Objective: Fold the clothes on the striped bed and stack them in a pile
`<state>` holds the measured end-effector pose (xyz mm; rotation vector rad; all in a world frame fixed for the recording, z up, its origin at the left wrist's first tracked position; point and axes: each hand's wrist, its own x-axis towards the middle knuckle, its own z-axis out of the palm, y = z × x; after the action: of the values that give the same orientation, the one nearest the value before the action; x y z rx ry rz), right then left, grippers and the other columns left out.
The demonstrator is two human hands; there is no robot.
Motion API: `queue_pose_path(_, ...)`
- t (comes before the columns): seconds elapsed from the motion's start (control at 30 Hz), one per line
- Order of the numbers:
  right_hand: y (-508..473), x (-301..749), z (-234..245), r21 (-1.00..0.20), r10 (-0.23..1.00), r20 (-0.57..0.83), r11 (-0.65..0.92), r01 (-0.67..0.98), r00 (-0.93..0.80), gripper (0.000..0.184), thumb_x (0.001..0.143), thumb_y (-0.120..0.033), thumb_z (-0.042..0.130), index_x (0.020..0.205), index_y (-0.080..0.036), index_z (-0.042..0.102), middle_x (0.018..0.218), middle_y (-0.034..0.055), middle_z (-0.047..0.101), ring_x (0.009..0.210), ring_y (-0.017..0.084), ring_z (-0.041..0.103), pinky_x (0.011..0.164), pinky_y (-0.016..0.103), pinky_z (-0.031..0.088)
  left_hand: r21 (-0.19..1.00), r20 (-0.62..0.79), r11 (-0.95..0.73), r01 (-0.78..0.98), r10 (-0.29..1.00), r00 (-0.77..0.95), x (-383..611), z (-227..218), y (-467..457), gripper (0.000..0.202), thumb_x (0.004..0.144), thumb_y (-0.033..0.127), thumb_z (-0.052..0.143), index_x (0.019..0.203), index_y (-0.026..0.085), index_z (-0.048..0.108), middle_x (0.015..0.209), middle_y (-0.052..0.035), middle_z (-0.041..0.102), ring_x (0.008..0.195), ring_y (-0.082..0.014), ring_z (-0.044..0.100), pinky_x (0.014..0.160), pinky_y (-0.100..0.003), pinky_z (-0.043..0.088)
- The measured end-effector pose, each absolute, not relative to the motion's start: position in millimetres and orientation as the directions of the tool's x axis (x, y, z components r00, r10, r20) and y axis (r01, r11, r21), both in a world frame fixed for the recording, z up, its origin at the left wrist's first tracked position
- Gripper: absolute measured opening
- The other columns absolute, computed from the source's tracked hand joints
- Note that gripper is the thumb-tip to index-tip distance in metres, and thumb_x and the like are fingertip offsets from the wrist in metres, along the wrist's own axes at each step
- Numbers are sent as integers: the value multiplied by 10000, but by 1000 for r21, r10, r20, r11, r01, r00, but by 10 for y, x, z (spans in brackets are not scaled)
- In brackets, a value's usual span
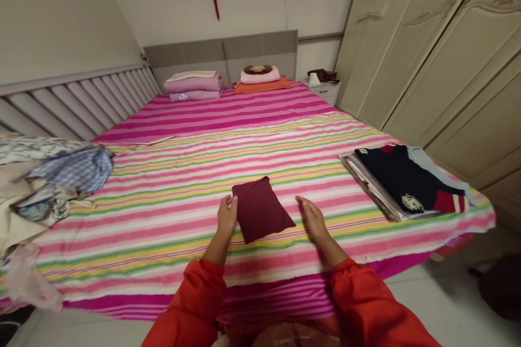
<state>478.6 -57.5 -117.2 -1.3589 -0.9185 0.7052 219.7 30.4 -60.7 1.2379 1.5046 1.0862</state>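
A small folded maroon garment (260, 210) lies on the striped bedsheet (171, 184) near the bed's front edge. My left hand (227, 216) rests against the garment's left edge with its fingers curled onto the cloth. My right hand (312, 217) lies on the sheet just right of the garment, a small gap apart, fingers stretched out and holding nothing. Both arms wear red sleeves.
A pile of loose clothes (44, 179) sits on the bed's left side. A folded stack topped by a navy sweater (407, 179) lies at the right edge. Folded pink bedding (193, 85) and a pillow (260, 77) sit by the headboard. A wardrobe (443, 49) stands at the right.
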Motion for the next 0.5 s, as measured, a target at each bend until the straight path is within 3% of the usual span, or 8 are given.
queue_pose_path(0.1, -556, 4816, -1164, -991, 860, 122, 78, 109, 495, 688, 794, -748, 490, 1103, -174, 708, 1205, 139, 692, 1166, 276, 611, 1071, 481, 414, 953, 79, -30, 301, 985, -153, 2168, -588, 270, 348, 908, 321, 487, 1208, 181, 593, 1341, -115, 595, 1309, -227, 487, 1149, -441, 326)
queue_pose_path(0.17, -523, 4826, -1138, -989, 858, 115, 52, 137, 500, 704, 807, -755, 448, 1103, -171, 708, 1184, 142, 701, 1138, 279, 628, 1046, 481, 438, 881, 223, -177, 439, 973, -56, 2222, -568, 228, 360, 924, 290, 440, 1231, 185, 595, 1380, -100, 572, 1344, -219, 449, 1178, -443, 279)
queue_pose_path(0.27, -475, 4701, -1007, -977, 844, 133, 24, 211, 519, 675, 831, -724, 435, 1114, -175, 710, 1206, 148, 688, 1177, 301, 594, 1075, 515, 393, 568, 368, -368, 736, 914, 173, 2395, -556, 190, 431, 950, 276, 364, 1324, 161, 544, 1448, -114, 512, 1391, -245, 389, 1186, -500, 246)
queue_pose_path(0.37, -457, 4307, -762, -913, 854, 259, 64, 403, 451, 558, 901, -591, 443, 1221, -192, 666, 1374, 124, 582, 1345, 291, 440, 1159, 508, 257, 317, 333, -362, 877, 908, 255, 2568, -580, 223, 485, 972, 284, 291, 1402, 163, 481, 1498, -107, 452, 1421, -269, 336, 1179, -541, 233)
queue_pose_path(0.43, -438, 3955, -598, -764, 892, 366, 125, 633, 265, 493, 962, -466, 380, 1338, -218, 580, 1476, 83, 484, 1417, 256, 340, 1172, 490, 216, 236, 263, -329, 914, 927, 266, 2628, -627, 262, 495, 973, 283, 287, 1425, 186, 463, 1518, -93, 425, 1429, -280, 318, 1172, -558, 230)
queue_pose_path(0.5, -377, 3645, -490, -608, 933, 355, 176, 774, 67, 484, 985, -394, 345, 1419, -237, 489, 1525, 56, 418, 1441, 230, 294, 1172, 480, 200, 182, 189, -310, 933, 942, 276, 2639, -696, 287, 493, 964, 280, 322, 1432, 220, 460, 1540, -78, 390, 1435, -292, 304, 1163, -568, 239)
